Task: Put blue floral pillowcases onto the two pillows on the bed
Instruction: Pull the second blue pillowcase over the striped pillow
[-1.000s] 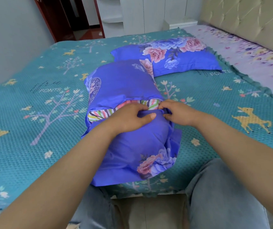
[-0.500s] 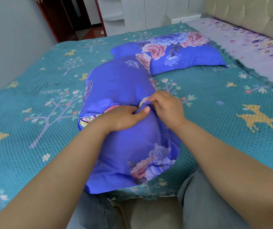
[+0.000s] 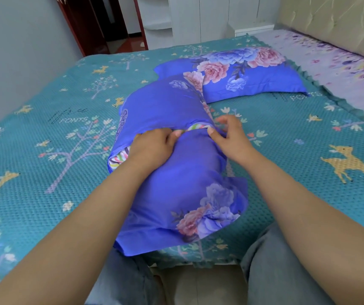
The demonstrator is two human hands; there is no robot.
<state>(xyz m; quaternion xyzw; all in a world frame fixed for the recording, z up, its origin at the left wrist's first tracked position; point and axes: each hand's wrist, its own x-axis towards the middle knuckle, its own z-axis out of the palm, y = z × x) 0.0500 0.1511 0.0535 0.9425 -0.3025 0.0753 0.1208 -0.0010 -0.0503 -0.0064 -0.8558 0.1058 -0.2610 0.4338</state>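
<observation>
Our left hand point(image 3: 152, 148) and right hand point(image 3: 229, 137) pinch the smooth blue pillowcase point(image 3: 176, 177); its folds mostly hide the striped pillow point(image 3: 195, 128).

The two hands are moving apart along the opening of the near pillowcase point(image 3: 176, 172); a second ago they were touching at its middle, and now a short gap is showing between them; the right hand point(image 3: 231, 137) is shifting to the right and pinching the blue edge there, its upper fingers blurred; the left hand point(image 3: 154, 146) is gripping the cloth further left; the striped pillow point(image 3: 196, 127) is showing less than before, only a small strip between the hands and a patch at the left end.
</observation>
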